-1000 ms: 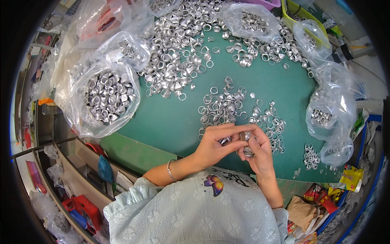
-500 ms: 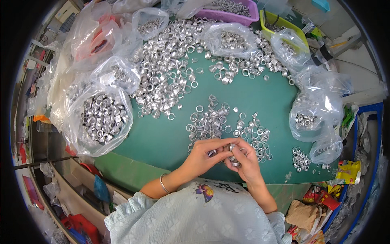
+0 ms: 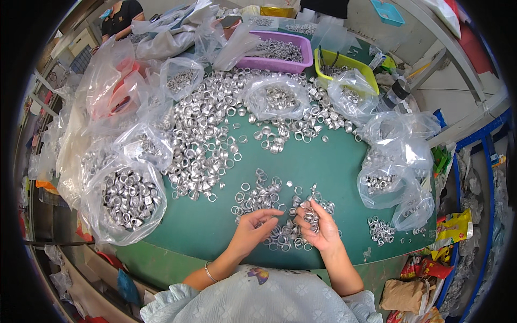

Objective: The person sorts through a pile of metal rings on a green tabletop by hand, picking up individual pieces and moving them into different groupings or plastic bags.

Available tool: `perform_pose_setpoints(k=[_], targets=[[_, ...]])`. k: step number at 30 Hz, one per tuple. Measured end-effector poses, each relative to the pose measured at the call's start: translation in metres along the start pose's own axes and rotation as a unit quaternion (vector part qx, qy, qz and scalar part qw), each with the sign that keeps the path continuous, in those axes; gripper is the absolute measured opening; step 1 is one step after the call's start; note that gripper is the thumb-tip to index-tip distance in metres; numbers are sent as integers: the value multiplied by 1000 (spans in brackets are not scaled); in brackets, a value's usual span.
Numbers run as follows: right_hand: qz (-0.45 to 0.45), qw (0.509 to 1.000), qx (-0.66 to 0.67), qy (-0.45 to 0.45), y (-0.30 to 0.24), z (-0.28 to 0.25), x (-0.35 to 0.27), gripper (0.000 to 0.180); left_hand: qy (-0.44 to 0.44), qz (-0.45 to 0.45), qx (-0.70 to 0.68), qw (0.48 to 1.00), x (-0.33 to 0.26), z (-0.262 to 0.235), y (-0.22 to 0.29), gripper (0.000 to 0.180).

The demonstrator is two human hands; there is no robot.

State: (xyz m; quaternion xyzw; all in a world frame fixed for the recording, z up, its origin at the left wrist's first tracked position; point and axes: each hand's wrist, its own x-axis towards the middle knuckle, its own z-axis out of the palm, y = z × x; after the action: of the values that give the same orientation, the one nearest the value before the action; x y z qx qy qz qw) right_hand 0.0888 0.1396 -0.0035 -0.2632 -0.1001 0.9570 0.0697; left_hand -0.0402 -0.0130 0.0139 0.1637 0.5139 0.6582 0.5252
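Note:
My right hand is curled around several silver metal rings, which show between its thumb and fingers. Beside it, my left hand has its thumb and forefinger stretched out a little apart, with nothing visible between them. Just beyond the left hand lies a loose pile of silver rings on the green tabletop. More rings lie between the two hands, close to the near edge.
A large heap of rings spreads across the back left. Clear plastic bags of rings stand left, with others at right. A purple bin and a yellow-green bin sit behind. A small ring pile lies right. A person is at far left.
My hands, together half a second ago, have moved apart. The left moved left and away from the rings; the right keeps its rings. The view has tilted up, showing more of the back.

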Motion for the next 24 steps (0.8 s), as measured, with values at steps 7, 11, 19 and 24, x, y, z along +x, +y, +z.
perform_pose_setpoints(k=[7, 11, 19, 24], targets=[[-27, 1000, -12, 7, -18, 10, 5, 23, 10, -18, -20, 1000, 9, -5, -5, 22], [-28, 999, -19, 11, -17, 15, 13, 20, -1, -16, -33, 999, 19, -3, -7, 23], [-46, 998, 4, 43, -21, 24, 45, 20, 23, -17, -42, 999, 30, -13, -5, 21], [-115, 991, -10, 63, -51, 58, 81, 27, 59, 13, -24, 998, 36, -17, -4, 20]])
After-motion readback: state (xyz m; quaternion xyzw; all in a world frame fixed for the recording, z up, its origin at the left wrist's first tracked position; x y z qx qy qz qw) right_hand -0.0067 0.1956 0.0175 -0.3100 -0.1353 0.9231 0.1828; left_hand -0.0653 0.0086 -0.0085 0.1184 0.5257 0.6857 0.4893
